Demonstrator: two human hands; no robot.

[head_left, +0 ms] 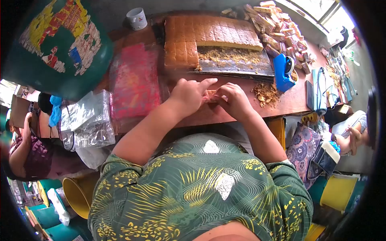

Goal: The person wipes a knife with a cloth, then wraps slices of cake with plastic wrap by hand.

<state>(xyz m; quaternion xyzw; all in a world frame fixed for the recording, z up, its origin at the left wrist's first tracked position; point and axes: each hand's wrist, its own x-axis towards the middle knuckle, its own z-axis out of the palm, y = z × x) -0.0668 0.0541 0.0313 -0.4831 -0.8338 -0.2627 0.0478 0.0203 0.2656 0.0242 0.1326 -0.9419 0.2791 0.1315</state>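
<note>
My left hand [188,94] and my right hand [234,99] meet at the table's front edge, their fingers closed on a small cake slice [210,96]. The slice is mostly covered by my fingers; it seems to be in clear wrap. Just beyond lies a tray of sheet cake [213,30], brown on top and scored into pieces, with its near right part cut away to crumbs and bare metal [241,67]. A blue tape dispenser [284,72] stands right of the tray, near a heap of cake scraps [266,94].
Wrapped cake slices [287,36] are piled at the back right. Pink-red printed plastic sheets [136,82] lie left, with clear bags [90,120] over the edge. A white mug [137,19] and a big green drum [56,52] stand back left. Other people sit at both sides.
</note>
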